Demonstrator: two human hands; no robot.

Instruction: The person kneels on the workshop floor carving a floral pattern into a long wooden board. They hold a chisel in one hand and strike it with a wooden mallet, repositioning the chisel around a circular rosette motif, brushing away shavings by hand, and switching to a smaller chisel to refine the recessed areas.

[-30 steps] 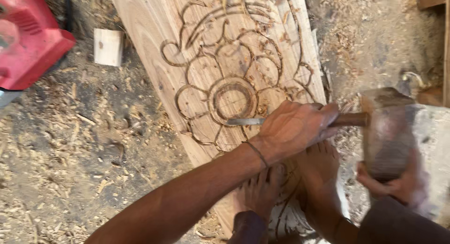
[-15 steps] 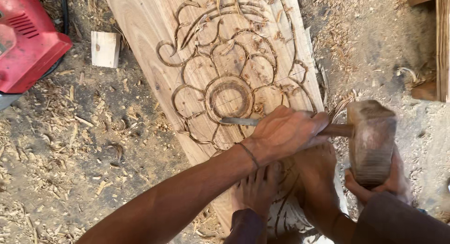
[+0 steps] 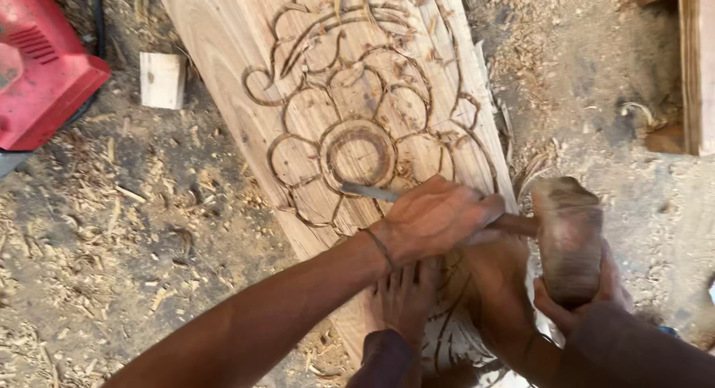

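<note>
The wooden mallet (image 3: 570, 239), gripped in the right hand (image 3: 588, 302), has closed in onto the chisel (image 3: 372, 192) handle end, the left hand (image 3: 436, 217) clamped around that chisel, its blade on the flower-carved plank (image 3: 223, 53) lying on the chip-strewn floor (image 3: 89, 231).

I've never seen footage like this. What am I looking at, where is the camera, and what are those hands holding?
The camera sits on a person's head and looks down at their bare hands; no machine is involved. The left hand grips a metal chisel, its tip on a wooden plank carved with a flower pattern. The right hand holds a wooden mallet against the end of the chisel's handle. Feet rest on the plank's near end. Wood shavings cover the ground, with a small wood block and a red machine at the left.
</note>
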